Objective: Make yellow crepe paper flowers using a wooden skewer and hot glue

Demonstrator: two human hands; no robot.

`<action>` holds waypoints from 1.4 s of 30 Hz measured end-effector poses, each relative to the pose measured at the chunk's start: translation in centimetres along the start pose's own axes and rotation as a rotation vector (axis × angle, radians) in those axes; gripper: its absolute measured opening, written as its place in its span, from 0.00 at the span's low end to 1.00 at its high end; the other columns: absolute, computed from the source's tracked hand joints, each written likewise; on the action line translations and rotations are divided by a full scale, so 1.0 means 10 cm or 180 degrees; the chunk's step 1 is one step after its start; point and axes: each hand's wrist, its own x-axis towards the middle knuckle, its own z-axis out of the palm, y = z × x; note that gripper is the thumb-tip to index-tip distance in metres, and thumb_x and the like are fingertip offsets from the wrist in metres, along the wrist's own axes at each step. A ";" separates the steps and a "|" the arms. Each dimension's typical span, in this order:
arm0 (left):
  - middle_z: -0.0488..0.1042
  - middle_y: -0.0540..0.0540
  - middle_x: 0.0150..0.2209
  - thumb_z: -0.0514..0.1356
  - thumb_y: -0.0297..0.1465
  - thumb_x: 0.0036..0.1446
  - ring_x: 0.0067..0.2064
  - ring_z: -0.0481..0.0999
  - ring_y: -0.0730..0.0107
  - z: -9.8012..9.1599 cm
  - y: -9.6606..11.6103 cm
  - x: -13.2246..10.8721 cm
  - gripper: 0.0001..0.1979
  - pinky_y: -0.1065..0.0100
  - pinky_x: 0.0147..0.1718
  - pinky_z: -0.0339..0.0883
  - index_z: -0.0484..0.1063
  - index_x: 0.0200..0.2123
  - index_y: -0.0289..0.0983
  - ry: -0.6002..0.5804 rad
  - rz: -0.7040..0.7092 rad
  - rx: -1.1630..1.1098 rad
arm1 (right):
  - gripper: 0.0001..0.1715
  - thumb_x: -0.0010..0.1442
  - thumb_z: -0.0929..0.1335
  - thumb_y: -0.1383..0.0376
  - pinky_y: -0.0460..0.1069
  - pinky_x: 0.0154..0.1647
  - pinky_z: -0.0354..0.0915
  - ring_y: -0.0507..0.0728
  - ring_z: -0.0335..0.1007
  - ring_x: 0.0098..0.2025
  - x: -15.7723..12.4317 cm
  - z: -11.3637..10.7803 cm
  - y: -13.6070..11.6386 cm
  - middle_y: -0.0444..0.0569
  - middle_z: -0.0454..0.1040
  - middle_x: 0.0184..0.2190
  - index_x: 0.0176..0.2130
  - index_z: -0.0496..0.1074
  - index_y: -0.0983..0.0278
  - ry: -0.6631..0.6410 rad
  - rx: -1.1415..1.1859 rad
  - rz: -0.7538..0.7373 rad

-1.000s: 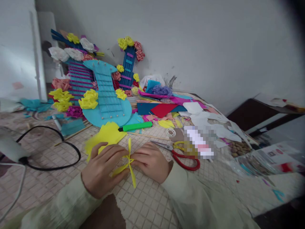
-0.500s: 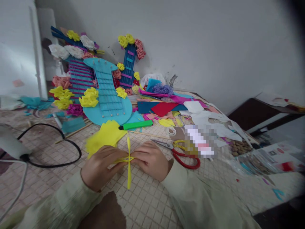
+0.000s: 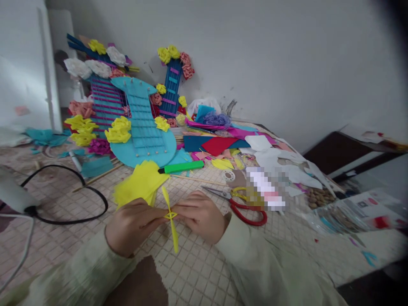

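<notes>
Between my two hands is a yellow paper strip piece (image 3: 174, 236), pinched at its middle, with one narrow end pointing up and away and the other down toward me. A small diamond-shaped loop of yellow shows where the fingers meet. My left hand (image 3: 132, 223) pinches it from the left, fingers closed. From the right, my right hand (image 3: 199, 214) grips it with thumb and fingers pressed together. Just beyond my left hand lies a stack of yellow crepe paper (image 3: 138, 182). A green marker (image 3: 183, 167) rests at the stack's far right edge.
Scissors (image 3: 245, 212) with red and yellow handles lie right of my right hand. A blue stringed paper model (image 3: 143, 146) with yellow flowers stands behind. A black cable (image 3: 105, 199) loops at left. Paper scraps (image 3: 277, 157) and a plastic bag (image 3: 347, 212) cover the right side.
The yellow strip's upright ends have tilted, the top leaning left and the bottom shifting right. A diamond-shaped loop has opened at its middle. My left hand has moved slightly left.
</notes>
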 end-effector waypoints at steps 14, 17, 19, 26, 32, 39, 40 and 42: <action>0.77 0.52 0.22 0.55 0.25 0.54 0.22 0.72 0.74 -0.12 0.18 0.13 0.06 0.72 0.22 0.65 0.71 0.32 0.40 0.0277 0.0445 0.0060 | 0.13 0.60 0.60 0.72 0.48 0.31 0.62 0.51 0.68 0.25 0.01 0.06 -0.07 0.45 0.75 0.23 0.31 0.72 0.66 0.0772 0.0462 0.0070; 0.77 0.53 0.21 0.55 0.25 0.53 0.22 0.72 0.74 -0.12 0.21 0.14 0.06 0.71 0.23 0.65 0.70 0.32 0.40 0.0263 0.0436 0.0110 | 0.13 0.60 0.61 0.71 0.48 0.31 0.63 0.51 0.68 0.25 0.01 0.06 -0.07 0.45 0.74 0.22 0.31 0.72 0.66 0.0813 0.0497 0.0053; 0.77 0.52 0.23 0.56 0.24 0.53 0.22 0.73 0.74 -0.11 0.21 0.14 0.06 0.70 0.25 0.66 0.69 0.32 0.40 0.0203 0.0469 0.0168 | 0.13 0.61 0.60 0.70 0.48 0.31 0.63 0.51 0.67 0.25 0.01 0.07 -0.07 0.45 0.74 0.22 0.30 0.72 0.66 0.0769 0.0490 0.0045; 0.78 0.52 0.24 0.54 0.25 0.55 0.23 0.74 0.75 -0.12 0.20 0.14 0.04 0.69 0.24 0.65 0.68 0.32 0.38 0.0145 0.0611 0.0192 | 0.15 0.63 0.59 0.67 0.47 0.32 0.62 0.51 0.68 0.27 0.01 0.05 -0.05 0.46 0.74 0.23 0.31 0.72 0.65 0.0667 0.0552 0.0031; 0.78 0.51 0.31 0.57 0.30 0.54 0.32 0.76 0.69 -0.07 0.12 0.10 0.05 0.66 0.31 0.68 0.69 0.36 0.39 -0.0045 0.0291 0.0331 | 0.14 0.62 0.60 0.62 0.47 0.33 0.62 0.52 0.69 0.28 0.01 0.05 0.00 0.46 0.76 0.27 0.33 0.72 0.64 0.0599 0.0459 0.0230; 0.78 0.45 0.36 0.59 0.35 0.51 0.37 0.76 0.64 -0.03 0.03 0.06 0.16 0.63 0.36 0.70 0.67 0.44 0.37 -0.0119 0.0032 0.0483 | 0.12 0.60 0.63 0.61 0.46 0.34 0.64 0.53 0.71 0.31 0.00 0.02 0.09 0.47 0.76 0.30 0.34 0.74 0.64 0.0543 0.0415 0.0566; 0.78 0.47 0.33 0.58 0.34 0.52 0.35 0.77 0.66 -0.03 0.02 0.06 0.12 0.65 0.34 0.71 0.69 0.41 0.38 -0.0086 0.0054 0.0468 | 0.13 0.60 0.63 0.60 0.46 0.34 0.64 0.53 0.71 0.31 0.00 0.02 0.09 0.47 0.76 0.30 0.34 0.74 0.64 0.0586 0.0401 0.0585; 0.79 0.50 0.28 0.56 0.33 0.54 0.29 0.76 0.70 -0.04 0.02 0.06 0.07 0.69 0.29 0.71 0.71 0.35 0.38 -0.0011 0.0070 0.0434 | 0.13 0.60 0.63 0.61 0.46 0.34 0.64 0.53 0.71 0.31 0.00 0.02 0.10 0.48 0.77 0.30 0.34 0.74 0.64 0.0632 0.0381 0.0584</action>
